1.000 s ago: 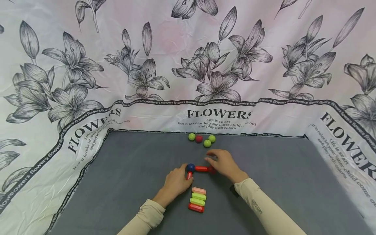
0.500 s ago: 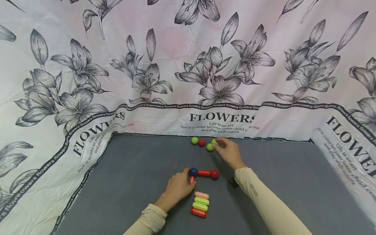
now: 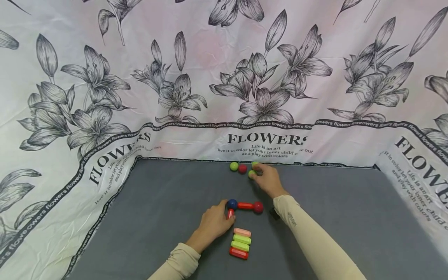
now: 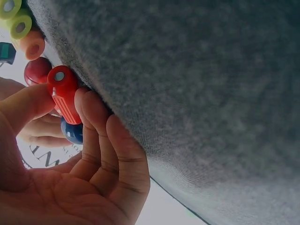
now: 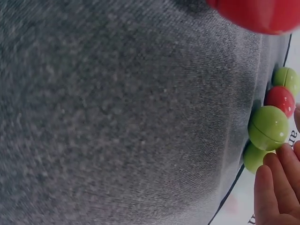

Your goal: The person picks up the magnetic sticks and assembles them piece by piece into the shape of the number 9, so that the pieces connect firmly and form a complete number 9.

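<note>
My left hand (image 3: 213,223) pinches a short red magnetic rod (image 4: 65,101) between thumb and fingers. That rod meets a dark blue ball (image 3: 232,204). From the ball a second red rod (image 3: 246,205) runs right to a red ball (image 3: 258,207), forming a corner on the grey cloth. At the back, my right hand (image 3: 269,181) reaches a green ball (image 5: 268,129); in the right wrist view fingertips touch it, while the thumb tip seems apart. Another green ball (image 5: 254,158) lies partly hidden behind it.
In front of the corner lie a pink rod (image 3: 242,232), two lime rods (image 3: 240,245) and a red rod (image 3: 238,253), side by side. Left of my right hand sit another green ball (image 3: 233,166) and a red ball (image 3: 242,168). A flowered curtain (image 3: 196,140) borders the cloth.
My right hand has moved from beside the joined red ball back to the green balls, its fingers now closer about one. The left hand keeps its hold on the red rod.
</note>
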The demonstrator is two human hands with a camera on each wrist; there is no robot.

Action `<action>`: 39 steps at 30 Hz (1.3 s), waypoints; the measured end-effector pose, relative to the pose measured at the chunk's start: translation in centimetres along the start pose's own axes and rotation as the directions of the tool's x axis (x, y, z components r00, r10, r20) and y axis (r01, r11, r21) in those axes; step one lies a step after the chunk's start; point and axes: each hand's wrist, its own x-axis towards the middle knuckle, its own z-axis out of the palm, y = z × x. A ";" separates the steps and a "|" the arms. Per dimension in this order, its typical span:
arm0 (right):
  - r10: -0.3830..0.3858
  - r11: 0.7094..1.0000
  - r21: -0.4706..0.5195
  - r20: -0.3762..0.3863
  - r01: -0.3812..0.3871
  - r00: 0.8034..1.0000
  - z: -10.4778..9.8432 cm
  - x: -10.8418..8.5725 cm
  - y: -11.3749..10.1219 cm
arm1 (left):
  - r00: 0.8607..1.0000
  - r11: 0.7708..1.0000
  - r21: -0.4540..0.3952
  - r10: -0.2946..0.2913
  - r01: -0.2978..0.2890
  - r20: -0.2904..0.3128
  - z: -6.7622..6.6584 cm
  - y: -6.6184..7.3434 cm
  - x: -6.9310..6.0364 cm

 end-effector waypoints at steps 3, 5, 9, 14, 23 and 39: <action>0.000 1.000 -0.031 0.006 0.000 1.000 0.1 0.0 0.1 | 1.000 1.000 -0.004 -0.001 0.001 -0.003 0.0 0.0 0.0; 0.002 0.999 -0.050 0.010 -0.002 1.000 0.1 -0.1 0.2 | 1.000 1.000 -0.006 -0.002 0.002 -0.003 0.0 0.0 -0.1; 0.026 0.998 -0.063 0.033 -0.024 0.999 0.4 -0.4 0.3 | 1.000 1.000 -0.005 -0.003 0.003 0.002 0.0 0.0 -0.2; 0.045 0.998 -0.045 0.073 -0.042 0.996 0.9 -0.7 -0.1 | 1.000 1.000 -0.011 -0.007 0.007 0.013 0.2 0.1 -0.3; 0.046 0.998 -0.053 0.087 -0.041 0.995 0.9 -0.9 -0.4 | 0.999 1.000 0.001 -0.002 0.002 0.043 -0.2 0.3 0.5; 0.051 0.980 0.187 0.072 -0.063 0.996 -1.6 -6.3 -5.4 | 0.997 1.000 -0.006 -0.022 0.022 0.078 -0.5 0.9 1.4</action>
